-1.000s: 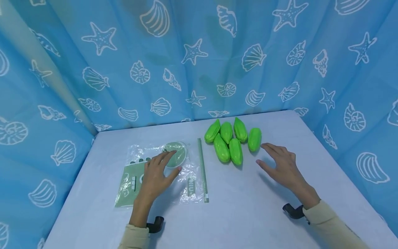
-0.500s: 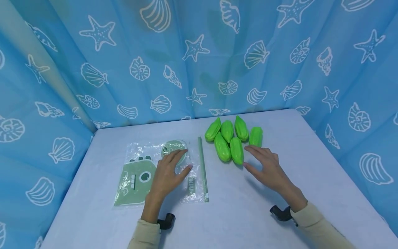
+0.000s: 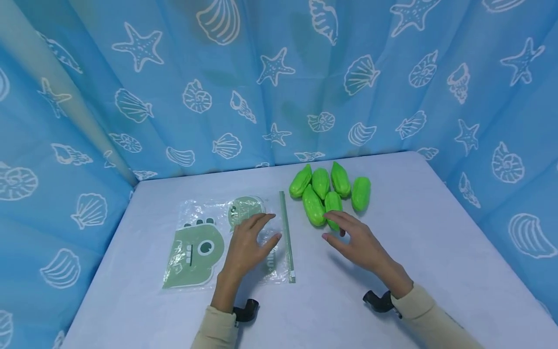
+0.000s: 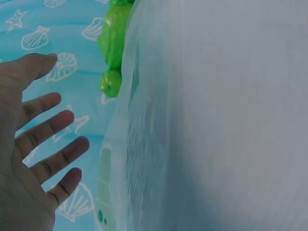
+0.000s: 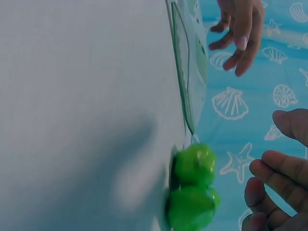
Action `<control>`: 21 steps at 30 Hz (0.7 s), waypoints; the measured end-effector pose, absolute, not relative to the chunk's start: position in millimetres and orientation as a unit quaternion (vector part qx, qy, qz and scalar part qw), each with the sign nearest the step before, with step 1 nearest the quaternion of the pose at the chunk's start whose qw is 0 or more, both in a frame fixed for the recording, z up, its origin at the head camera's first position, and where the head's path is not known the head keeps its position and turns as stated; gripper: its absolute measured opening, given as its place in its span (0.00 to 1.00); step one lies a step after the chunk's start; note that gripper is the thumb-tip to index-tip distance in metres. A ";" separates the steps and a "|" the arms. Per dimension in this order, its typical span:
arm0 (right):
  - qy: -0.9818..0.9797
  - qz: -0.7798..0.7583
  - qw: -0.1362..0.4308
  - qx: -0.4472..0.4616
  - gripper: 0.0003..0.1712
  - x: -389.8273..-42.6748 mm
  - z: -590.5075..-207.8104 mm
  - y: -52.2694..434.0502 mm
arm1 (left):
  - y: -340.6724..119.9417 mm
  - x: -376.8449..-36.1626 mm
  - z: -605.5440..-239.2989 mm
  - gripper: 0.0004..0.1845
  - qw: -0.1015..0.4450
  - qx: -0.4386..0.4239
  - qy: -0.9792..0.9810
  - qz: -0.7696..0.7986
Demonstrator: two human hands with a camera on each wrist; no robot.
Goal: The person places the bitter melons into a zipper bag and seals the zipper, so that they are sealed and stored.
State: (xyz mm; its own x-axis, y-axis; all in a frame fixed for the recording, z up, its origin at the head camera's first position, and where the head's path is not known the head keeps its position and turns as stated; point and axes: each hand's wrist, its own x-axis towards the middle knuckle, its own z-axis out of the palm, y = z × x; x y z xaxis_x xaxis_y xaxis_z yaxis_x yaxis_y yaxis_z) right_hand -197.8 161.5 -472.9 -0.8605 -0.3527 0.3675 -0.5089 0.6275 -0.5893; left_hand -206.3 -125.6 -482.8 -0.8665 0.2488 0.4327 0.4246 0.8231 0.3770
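Observation:
A clear slider zip bag (image 3: 196,257) with a green cartoon dinosaur print lies flat, its green zip strip (image 3: 286,237) on the right side. Above the bag hovers my left hand (image 3: 248,247), holding nothing, its fingers spread in the left wrist view. My right hand (image 3: 359,245) is in the air right of the zip strip, fingers loosely bent and holding nothing. In the head view its fingertips overlap the nearest of several glossy green, elongated, fruit-like pieces (image 3: 314,206). Two of these pieces (image 5: 192,207) show below the bag's edge in the right wrist view.
All of this rests on a white-covered table (image 3: 327,310). One green piece (image 3: 361,194) lies slightly apart, right of the cluster. A blue curtain (image 3: 279,111) with white shells and starfish closes off the back and both sides. Each wrist wears a black camera mount (image 3: 378,301).
My right hand has moved left, from beside the rightmost green piece to the front of the cluster. The left hand has shifted right over the bag. Bag and green pieces stay put.

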 end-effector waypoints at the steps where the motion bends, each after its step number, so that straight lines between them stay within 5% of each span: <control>1: -0.894 0.361 0.107 0.242 0.28 -197.8 -473.9 158.9 | -124.7 -206.4 -483.4 0.26 0.185 -0.180 -0.937 -0.237; 21: -0.876 0.385 0.057 0.286 0.26 -207.2 -510.5 117.4 | -112.7 -206.5 -489.0 0.23 0.183 -0.174 -0.941 -0.224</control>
